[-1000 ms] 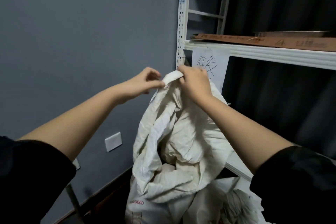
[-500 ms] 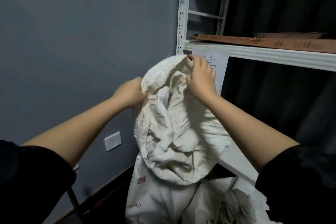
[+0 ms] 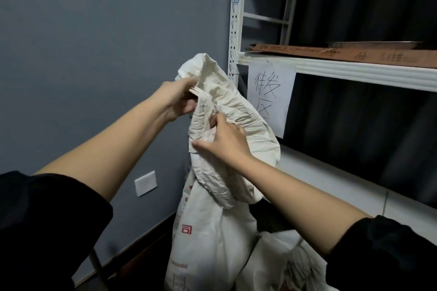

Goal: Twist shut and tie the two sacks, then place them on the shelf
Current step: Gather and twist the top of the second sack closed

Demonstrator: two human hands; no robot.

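Observation:
A tall white woven sack (image 3: 208, 238) with red print stands on the floor beside the white metal shelf (image 3: 354, 71). Its crumpled top (image 3: 236, 106) is folded over and bunched up. My left hand (image 3: 177, 99) grips the bunched edge from the left. My right hand (image 3: 224, 139) pinches the cloth lower down, fingers closed on a fold. A second white sack (image 3: 283, 264) sits low at the right, its mouth gathered; part of it is hidden behind my right arm.
A paper sign (image 3: 269, 97) with handwriting hangs from the upper shelf rail. A flat cardboard sheet (image 3: 331, 51) lies on that shelf. The lower shelf board (image 3: 343, 179) runs to the right. A grey wall with a white switch plate (image 3: 146, 183) is at left.
The sack's top was held stretched high between both hands, then folded over. Both hands have dropped and shifted; the right hand now grips lower on the bunched cloth.

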